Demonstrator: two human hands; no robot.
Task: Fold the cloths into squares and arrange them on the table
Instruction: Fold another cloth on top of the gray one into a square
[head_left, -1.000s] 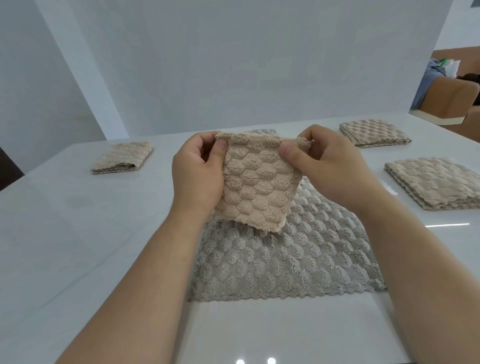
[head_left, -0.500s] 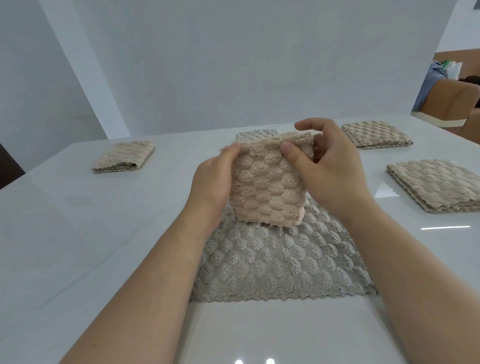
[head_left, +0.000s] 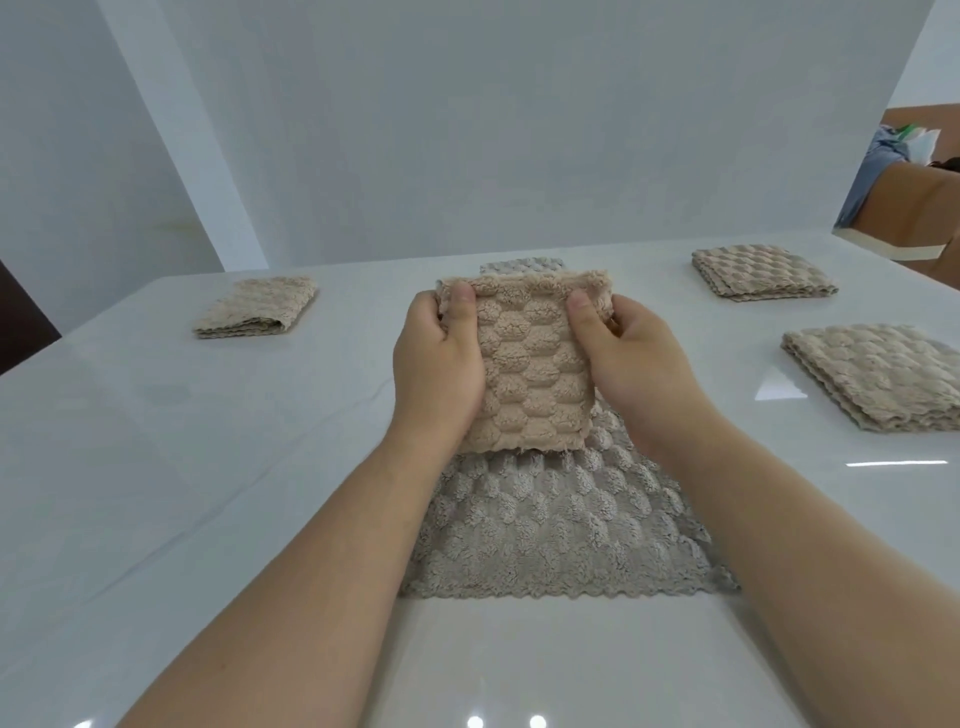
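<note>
I hold a small folded beige cloth (head_left: 524, 364) upright above the table's middle. My left hand (head_left: 439, 364) grips its left side, thumb on the front near the top corner. My right hand (head_left: 631, 364) grips its right side the same way. Beneath it a larger grey cloth (head_left: 550, 530) lies spread flat on the white table (head_left: 182, 467); its far edge shows behind the held cloth. Three folded beige cloths lie on the table: one at the far left (head_left: 257, 306), one at the far right (head_left: 761, 273), one at the right edge (head_left: 883, 382).
A white wall stands right behind the table's far edge. At the upper right a brown sofa (head_left: 914, 208) with clothing on it shows past the wall. The table's glossy top reflects lights near the front edge.
Both hands shifted from pinching the top corners to gripping the cloth's sides. The cloth now looks narrower and squarer, and hangs slightly lower over the grey cloth.
</note>
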